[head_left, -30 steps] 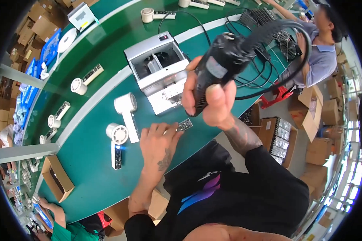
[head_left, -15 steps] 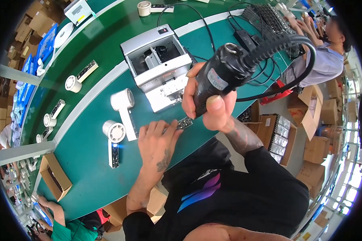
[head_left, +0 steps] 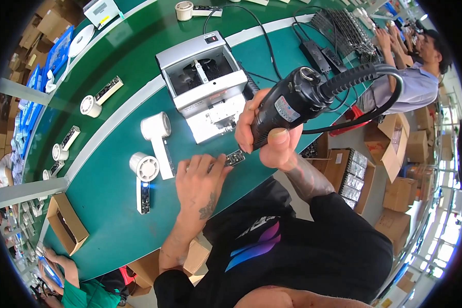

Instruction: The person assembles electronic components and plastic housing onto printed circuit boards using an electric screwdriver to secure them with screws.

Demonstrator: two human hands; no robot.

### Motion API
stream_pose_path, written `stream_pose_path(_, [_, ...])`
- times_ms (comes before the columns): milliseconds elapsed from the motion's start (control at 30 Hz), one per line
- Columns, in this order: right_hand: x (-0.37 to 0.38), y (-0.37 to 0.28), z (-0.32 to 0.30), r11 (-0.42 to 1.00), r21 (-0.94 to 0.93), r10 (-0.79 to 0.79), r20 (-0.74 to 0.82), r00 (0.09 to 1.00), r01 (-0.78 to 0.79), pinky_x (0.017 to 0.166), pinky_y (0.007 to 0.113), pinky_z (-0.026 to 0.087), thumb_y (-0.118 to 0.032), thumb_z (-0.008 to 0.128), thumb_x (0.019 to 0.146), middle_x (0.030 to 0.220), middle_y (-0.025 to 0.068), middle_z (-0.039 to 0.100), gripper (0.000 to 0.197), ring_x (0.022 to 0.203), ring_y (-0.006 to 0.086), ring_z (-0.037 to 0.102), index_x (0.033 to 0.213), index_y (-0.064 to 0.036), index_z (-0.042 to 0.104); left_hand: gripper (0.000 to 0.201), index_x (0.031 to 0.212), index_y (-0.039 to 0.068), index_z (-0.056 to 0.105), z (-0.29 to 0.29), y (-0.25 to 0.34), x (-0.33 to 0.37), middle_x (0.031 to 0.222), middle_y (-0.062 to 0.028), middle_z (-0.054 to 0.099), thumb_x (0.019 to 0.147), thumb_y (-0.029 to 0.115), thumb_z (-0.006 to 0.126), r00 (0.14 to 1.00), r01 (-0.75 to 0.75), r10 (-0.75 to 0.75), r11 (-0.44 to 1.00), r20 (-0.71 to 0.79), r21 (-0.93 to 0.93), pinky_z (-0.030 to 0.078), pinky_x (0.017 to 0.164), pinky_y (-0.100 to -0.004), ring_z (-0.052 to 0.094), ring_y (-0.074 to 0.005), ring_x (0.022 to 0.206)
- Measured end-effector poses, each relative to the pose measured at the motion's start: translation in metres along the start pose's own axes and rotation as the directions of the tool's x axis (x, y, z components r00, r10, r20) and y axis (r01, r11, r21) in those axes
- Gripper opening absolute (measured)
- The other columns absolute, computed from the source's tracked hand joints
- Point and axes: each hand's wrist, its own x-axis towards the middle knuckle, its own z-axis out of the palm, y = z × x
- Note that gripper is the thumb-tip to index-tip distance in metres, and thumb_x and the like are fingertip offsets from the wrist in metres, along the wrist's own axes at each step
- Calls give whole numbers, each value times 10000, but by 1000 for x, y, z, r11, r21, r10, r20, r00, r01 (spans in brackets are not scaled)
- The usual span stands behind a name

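Circuit board [head_left: 235,157] sits on the green bench [head_left: 113,205], pinned flat under left hand [head_left: 199,180] fingertips. Right hand [head_left: 269,134] is clamped round the black power tool [head_left: 287,105], tip just above it; looks like work isn't finished yet.

Left hand [head_left: 200,179] flat; right hand [head_left: 267,136] fisted.

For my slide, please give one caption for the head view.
Right hand grips a black corded tool; left hand presses a small circuit board onto the green bench.
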Motion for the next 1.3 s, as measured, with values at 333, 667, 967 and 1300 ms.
stream_pose_path(333, [10,-17,1,995,13,92,84,992,-94,472,310,460,-728,717,810,649,97,569,878,526,178,568,1212,7,453,261,1018,102,747,0,-2,-1,843,-4,601,800,231,808,1000,-12,12,1000,4,2,441,789,-359,598,-184,851])
stream_pose_path(667, [55,-14,36,994,-85,-60,80,995,66,556,230,379,-230,740,911,812,-12,571,465,643,48,430,1231,46,547,267,1044,97,755,0,1,-2,843,-18,602,823,241,792,1000,-31,31,1000,-6,-7,442,773,-362,597,-196,849])
stream_pose_path(967, [-1,-29,14,990,-113,85,-5,996,-85,434,272,428,-725,637,870,612,83,551,887,471,130,522,1199,77,452,294,1022,102,761,2,-1,-4,828,-4,596,768,233,828,999,-28,29,999,-44,19,442,768,-355,601,-178,831])
stream_pose_path(1300, [-15,-14,2,997,-56,49,-6,999,-49,439,281,432,-674,667,882,638,90,552,824,481,137,522,1197,56,448,273,1007,95,765,3,1,-4,822,-5,590,776,228,825,998,-27,27,1000,-57,7,440,771,-356,601,-179,825])
